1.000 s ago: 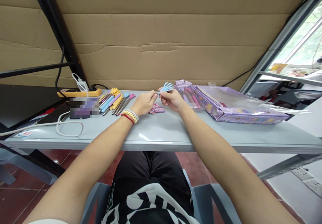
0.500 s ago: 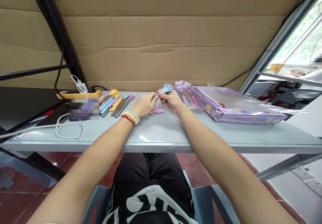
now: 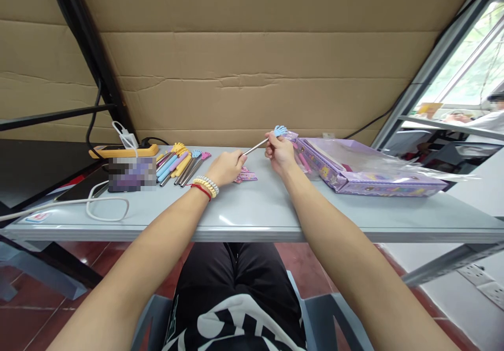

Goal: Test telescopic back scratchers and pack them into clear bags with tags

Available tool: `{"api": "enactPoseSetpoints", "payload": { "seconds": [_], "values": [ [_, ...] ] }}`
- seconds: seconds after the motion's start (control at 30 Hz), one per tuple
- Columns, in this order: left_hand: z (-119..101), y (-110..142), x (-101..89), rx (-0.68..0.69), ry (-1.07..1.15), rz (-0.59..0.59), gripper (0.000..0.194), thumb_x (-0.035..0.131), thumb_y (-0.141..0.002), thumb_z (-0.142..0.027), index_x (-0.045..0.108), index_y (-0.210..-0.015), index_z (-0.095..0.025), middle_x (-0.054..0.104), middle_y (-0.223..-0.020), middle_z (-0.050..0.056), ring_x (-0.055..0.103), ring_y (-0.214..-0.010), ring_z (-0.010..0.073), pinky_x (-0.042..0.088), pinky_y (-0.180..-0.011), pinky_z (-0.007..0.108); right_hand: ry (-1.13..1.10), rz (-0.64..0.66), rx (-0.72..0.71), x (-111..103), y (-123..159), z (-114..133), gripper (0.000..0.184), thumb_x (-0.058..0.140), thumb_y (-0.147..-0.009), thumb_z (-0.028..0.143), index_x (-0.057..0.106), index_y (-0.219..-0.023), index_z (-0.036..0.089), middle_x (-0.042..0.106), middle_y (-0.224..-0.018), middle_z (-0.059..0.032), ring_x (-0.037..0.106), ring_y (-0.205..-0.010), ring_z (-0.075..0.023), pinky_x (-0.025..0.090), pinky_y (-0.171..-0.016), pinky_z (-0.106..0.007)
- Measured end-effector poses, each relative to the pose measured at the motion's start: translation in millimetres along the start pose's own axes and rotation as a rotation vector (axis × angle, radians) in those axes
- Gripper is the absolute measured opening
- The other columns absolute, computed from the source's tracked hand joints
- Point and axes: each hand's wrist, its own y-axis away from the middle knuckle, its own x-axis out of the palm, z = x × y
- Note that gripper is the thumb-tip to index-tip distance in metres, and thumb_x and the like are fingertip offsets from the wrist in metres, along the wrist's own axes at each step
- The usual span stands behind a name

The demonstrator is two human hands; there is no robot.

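Both hands hold one small back scratcher (image 3: 260, 142) above the grey table (image 3: 252, 212). It has a thin metal rod and a blue hand-shaped head (image 3: 280, 130). My left hand (image 3: 225, 167) grips the rod's near end, fingers closed round it. My right hand (image 3: 280, 154) pinches the rod just below the blue head. The rod is stretched out between the two hands. Pink packets (image 3: 246, 175) lie on the table under the hands.
Several more scratchers with coloured handles (image 3: 179, 163) lie in a row to the left. Beside them are a blurred phone (image 3: 132, 173), a white cable (image 3: 102, 204) and an orange power strip (image 3: 124, 151). A purple box under clear plastic (image 3: 366, 169) lies to the right. Cardboard walls the back.
The hands have drawn apart. My right hand moved right and up with the blue head, and the metal rod now shows at length between the hands.
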Motion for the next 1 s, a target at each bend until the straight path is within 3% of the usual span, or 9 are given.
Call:
{"api": "enactPoseSetpoints", "payload": {
  "seconds": [0.13, 0.43, 0.8, 1.0],
  "values": [
    [2, 0, 2.8, 0.002, -0.005, 0.011, 0.032, 0.032, -0.095, -0.037, 0.057, -0.086, -0.020, 0.064, -0.071, 0.005, 0.059, -0.065, 0.0190, 0.033, -0.058, 0.028, -0.046, -0.045, 0.001, -5, -1, 3, 0.039, 0.079, -0.063, 0.045, 0.056, -0.077, 0.016, 0.042, -0.051, 0.0087, 0.033, -0.038, -0.0020, 0.023, -0.034, -0.017],
    [10, 3, 0.1, 0.005, -0.042, 0.008, 0.033, 0.031, -0.095, -0.038, 0.056, -0.083, -0.021, 0.065, -0.072, 0.005, 0.060, -0.069, 0.0203, 0.033, -0.058, 0.029, 0.051, 0.110, 0.067, -3, 3, 0, 0.044, 0.078, -0.062, 0.051, 0.056, -0.075, 0.016, 0.047, -0.053, 0.0061, 0.039, -0.039, -0.0036, 0.026, -0.034, -0.018],
    [16, 1, -10.5, 0.062, 0.014, 0.032, 0.034, 0.030, -0.094, -0.041, 0.056, -0.082, -0.022, 0.064, -0.070, 0.003, 0.057, -0.066, 0.0189, 0.034, -0.059, 0.029, 0.004, -0.076, -0.102, -12, -3, 10, 0.042, 0.071, -0.068, 0.055, 0.056, -0.068, 0.016, 0.038, -0.048, 0.0076, 0.031, -0.037, -0.0026, 0.022, -0.034, -0.018],
    [19, 1, -18.3, 0.116, 0.028, 0.058, 0.035, 0.030, -0.093, -0.042, 0.057, -0.083, -0.022, 0.063, -0.070, 0.002, 0.056, -0.065, 0.0178, 0.035, -0.059, 0.028, 0.007, -0.197, -0.156, -8, -4, 29, 0.041, 0.071, -0.069, 0.053, 0.054, -0.060, 0.017, 0.030, -0.043, 0.0089, 0.026, -0.035, -0.0033, 0.019, -0.033, -0.021]
  ]
}}
